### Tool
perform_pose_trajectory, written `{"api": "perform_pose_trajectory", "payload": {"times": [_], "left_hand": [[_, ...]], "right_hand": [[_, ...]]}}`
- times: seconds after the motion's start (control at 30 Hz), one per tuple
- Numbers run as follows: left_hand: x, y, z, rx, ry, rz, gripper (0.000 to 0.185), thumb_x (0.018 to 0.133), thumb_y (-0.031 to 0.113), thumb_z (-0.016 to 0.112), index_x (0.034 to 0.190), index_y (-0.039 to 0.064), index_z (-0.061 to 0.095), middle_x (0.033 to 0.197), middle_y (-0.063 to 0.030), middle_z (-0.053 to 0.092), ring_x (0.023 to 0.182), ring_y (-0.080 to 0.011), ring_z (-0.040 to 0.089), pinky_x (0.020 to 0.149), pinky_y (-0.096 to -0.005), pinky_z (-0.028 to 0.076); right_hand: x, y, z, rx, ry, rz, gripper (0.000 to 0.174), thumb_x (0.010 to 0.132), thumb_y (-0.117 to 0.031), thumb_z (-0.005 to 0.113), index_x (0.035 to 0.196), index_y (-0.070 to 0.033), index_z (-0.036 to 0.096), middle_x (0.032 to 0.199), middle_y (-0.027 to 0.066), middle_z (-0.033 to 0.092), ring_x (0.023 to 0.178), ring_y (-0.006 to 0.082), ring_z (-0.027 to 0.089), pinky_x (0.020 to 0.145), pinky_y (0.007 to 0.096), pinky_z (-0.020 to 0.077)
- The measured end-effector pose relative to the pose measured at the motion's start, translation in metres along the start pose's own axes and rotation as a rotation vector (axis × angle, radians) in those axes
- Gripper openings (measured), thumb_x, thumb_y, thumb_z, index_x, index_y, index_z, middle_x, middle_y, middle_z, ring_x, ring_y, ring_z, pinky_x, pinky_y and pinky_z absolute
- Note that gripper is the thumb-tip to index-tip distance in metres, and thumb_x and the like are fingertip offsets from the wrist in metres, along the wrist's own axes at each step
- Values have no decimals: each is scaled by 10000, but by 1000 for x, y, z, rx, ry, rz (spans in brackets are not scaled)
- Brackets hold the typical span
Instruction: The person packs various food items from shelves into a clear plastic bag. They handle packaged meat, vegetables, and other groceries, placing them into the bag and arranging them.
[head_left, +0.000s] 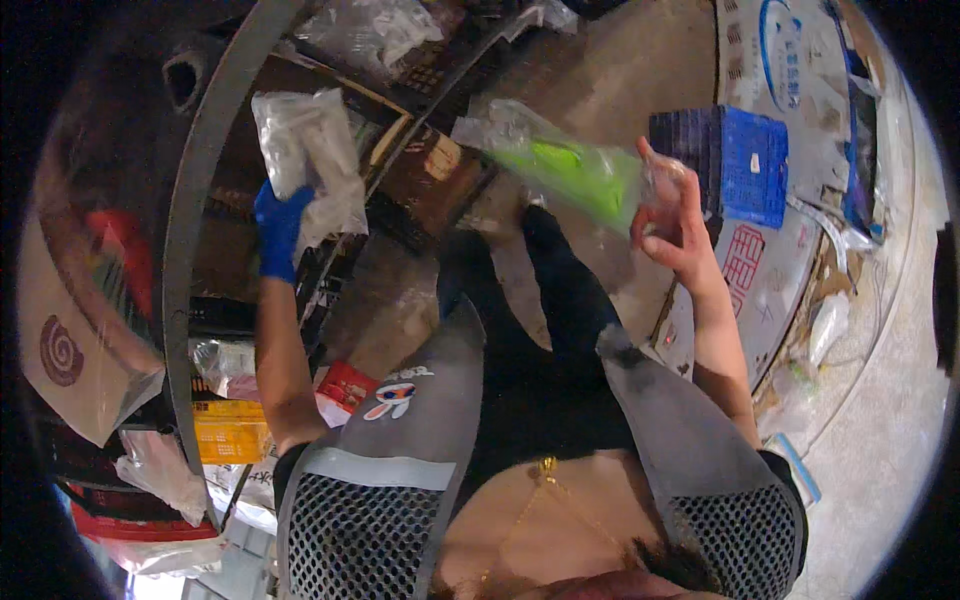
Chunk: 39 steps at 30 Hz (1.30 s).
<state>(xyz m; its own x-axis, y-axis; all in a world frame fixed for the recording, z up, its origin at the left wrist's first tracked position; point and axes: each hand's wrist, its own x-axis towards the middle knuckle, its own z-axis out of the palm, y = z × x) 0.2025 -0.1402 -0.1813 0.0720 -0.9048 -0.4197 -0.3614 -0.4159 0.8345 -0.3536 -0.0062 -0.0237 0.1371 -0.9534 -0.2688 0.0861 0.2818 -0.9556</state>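
Observation:
My left hand (281, 229), in a blue glove, grips a clear plastic bag (307, 146) with pale contents at the upper left; what is inside cannot be told. At the upper right, my bare right hand (675, 225) pinches the end of a clear plastic bag (487, 124) that holds a bright green item (577, 172). This bag stretches leftward from my fingers over the brown floor. Just beyond my right hand stands a blue plastic crate or stack of trays (754, 165).
White cartons with printing (772, 270) line the right side. Along the left runs a curved grey edge (184, 225), with dark boxes, a yellow package (229, 431) and plastic bags about it. A crumpled clear bag (375, 34) lies at the top.

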Motion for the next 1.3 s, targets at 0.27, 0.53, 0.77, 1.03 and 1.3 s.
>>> {"api": "perform_pose_trajectory", "payload": {"times": [0.27, 0.53, 0.77, 1.03, 1.3], "left_hand": [[-52, 153, 213, 423, -590, 940, 528, 843, 188, 760, 1350, 123, 627, 1249, -164, 688, 1114, -336, 680, 961, -394, 542], [-50, 38, 324, 839, -456, 780, 713, 792, 243, 781, 1446, 133, 520, 1416, -200, 554, 1295, -387, 537, 1075, -487, 441], [-17, 9, 152, 624, 198, 583, 418, 791, 218, 783, 1152, 47, 659, 1084, -212, 671, 1016, -433, 636, 816, -488, 516], [166, -127, 113, 1065, 202, 507, 515, 757, 339, 815, 1166, 62, 670, 1125, -226, 683, 1041, -416, 652, 908, -503, 534], [26, 26, 105, 720, 189, 518, 300, 756, 195, 807, 992, 53, 688, 994, -214, 704, 966, -430, 664, 815, -477, 544]], "right_hand": [[-18, -74, 22, -12, 18, -53, 995, 708, -262, 866, 1511, -150, 288, 1664, 162, 261, 718, 121, 584, 540, 207, 434], [-48, -49, -27, 139, 369, -138, 740, 869, -376, 709, 1467, -83, 386, 1612, 245, 327, 566, 83, 521, 469, 190, 385], [-30, 35, -48, 196, 209, 27, 670, 896, -297, 676, 1466, -49, 425, 1598, 218, 372, 943, 79, 598, 596, 193, 421], [-45, 46, -51, 82, 263, 28, 713, 921, -215, 611, 1575, -156, 331, 1615, 245, 326, 559, 34, 417, 510, 161, 358], [-44, 1, -24, 80, 241, 71, 760, 883, -332, 679, 1543, -123, 365, 1600, 210, 372, 626, 46, 499, 533, 165, 374]]}}
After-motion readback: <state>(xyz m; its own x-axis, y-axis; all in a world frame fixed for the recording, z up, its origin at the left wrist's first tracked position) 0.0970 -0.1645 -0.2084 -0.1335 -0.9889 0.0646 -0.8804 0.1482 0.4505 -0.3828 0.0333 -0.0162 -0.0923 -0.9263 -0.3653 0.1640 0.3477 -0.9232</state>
